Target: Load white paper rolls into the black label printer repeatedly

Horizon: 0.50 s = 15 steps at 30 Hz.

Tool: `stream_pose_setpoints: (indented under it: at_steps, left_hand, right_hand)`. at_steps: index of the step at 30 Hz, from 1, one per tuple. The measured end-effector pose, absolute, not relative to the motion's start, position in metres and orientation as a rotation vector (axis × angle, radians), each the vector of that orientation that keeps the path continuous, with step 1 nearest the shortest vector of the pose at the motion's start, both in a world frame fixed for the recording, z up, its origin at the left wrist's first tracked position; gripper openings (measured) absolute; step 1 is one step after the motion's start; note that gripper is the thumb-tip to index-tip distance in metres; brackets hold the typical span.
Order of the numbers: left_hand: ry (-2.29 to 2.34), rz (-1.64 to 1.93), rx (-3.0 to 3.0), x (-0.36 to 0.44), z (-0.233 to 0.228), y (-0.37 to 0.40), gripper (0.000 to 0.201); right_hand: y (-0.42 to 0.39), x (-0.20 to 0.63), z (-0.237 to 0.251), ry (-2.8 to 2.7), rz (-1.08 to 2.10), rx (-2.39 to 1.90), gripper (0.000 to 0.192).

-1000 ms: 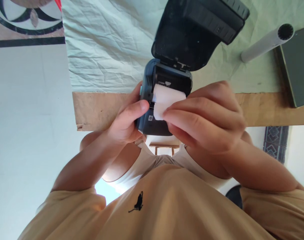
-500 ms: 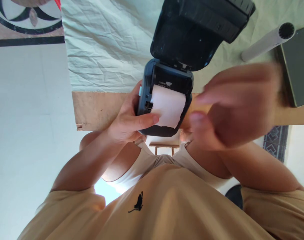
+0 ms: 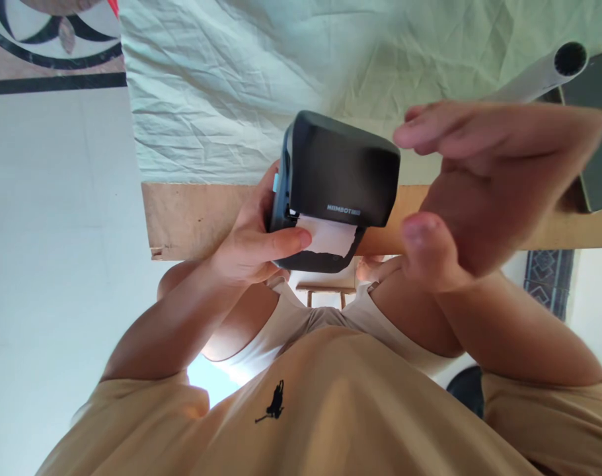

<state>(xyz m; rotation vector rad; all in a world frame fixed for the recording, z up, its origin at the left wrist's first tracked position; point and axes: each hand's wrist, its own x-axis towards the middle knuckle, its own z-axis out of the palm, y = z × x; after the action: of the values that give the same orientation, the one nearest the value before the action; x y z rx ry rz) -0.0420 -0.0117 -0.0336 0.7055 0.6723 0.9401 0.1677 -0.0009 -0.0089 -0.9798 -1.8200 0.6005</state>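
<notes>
My left hand (image 3: 256, 241) grips a dark label printer (image 3: 343, 168) from its left side, above my lap. Its thumb presses on a white paper strip (image 3: 333, 238) that sticks out from under the printer's black lid. The lid is folded down over the roll and hides most of it; whether it is latched I cannot tell. My right hand (image 3: 489, 178) is in the air to the right of the printer, thumb and fingers apart, with nothing in it. Its fingertips are close to the lid's right edge.
A pale green cloth (image 3: 206, 99) covers the table, whose wooden edge (image 3: 191, 215) runs along the front. At the right, a white tube (image 3: 533, 79) stands beside a dark grey flat panel (image 3: 601, 132). My legs are under the table edge.
The printer's lid, which stood open away from me, has swung down over the paper roll. My right hand has opened and shifted slightly right. My left hand keeps its hold.
</notes>
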Motion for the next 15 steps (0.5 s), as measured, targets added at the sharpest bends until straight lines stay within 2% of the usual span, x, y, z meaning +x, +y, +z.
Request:
stream_pose_setpoints:
  at_steps: [3, 9, 15]
  left_hand:
    - [0.67, 0.942, 0.725, -0.042, -0.033, -0.013, 0.058]
    - [0.661, 0.945, 0.728, -0.046, -0.032, -0.016, 0.06]
    - [0.661, 0.938, 0.718, -0.044, -0.032, -0.017, 0.058]
  right_hand:
    - [0.0, 0.163, -0.015, -1.777, 0.475, -0.912, 0.038]
    - [0.004, 0.163, -0.023, -1.889, 0.771, -0.959, 0.047]
    - [0.007, 0.163, -0.024, -1.928, 0.881, -0.894, 0.057]
